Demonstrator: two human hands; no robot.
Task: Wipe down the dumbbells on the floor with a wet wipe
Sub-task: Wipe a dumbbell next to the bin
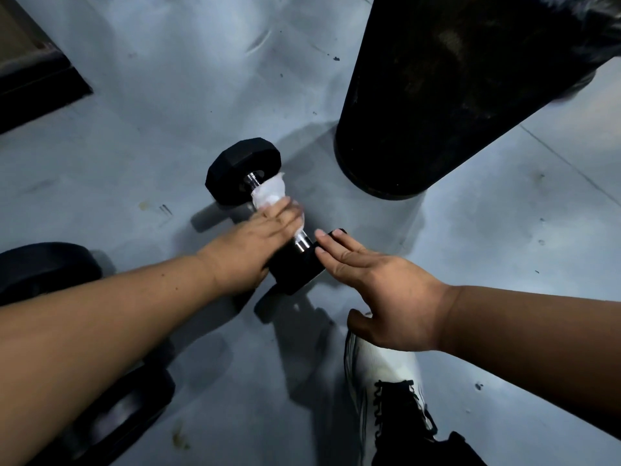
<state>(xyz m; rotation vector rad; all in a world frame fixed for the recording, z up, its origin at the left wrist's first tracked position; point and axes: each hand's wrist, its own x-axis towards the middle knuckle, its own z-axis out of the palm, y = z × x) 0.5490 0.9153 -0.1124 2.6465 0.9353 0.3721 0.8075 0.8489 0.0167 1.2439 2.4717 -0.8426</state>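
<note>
A black dumbbell (243,168) with a chrome handle lies on the grey floor at mid-frame. A white wet wipe (270,193) is wrapped over its handle. My left hand (255,243) grips the handle through the wipe, fingers curled round it. My right hand (376,284) rests with straight fingers on the dumbbell's near black head (295,270). A second dumbbell (43,267) lies at the left edge, partly hidden under my left forearm, its other head (121,412) showing below the arm.
A large black punching bag (437,95) hangs just right of the dumbbell, close above the floor. A dark platform edge (37,79) sits at the top left. My white shoe with black laces (386,391) stands at the bottom right.
</note>
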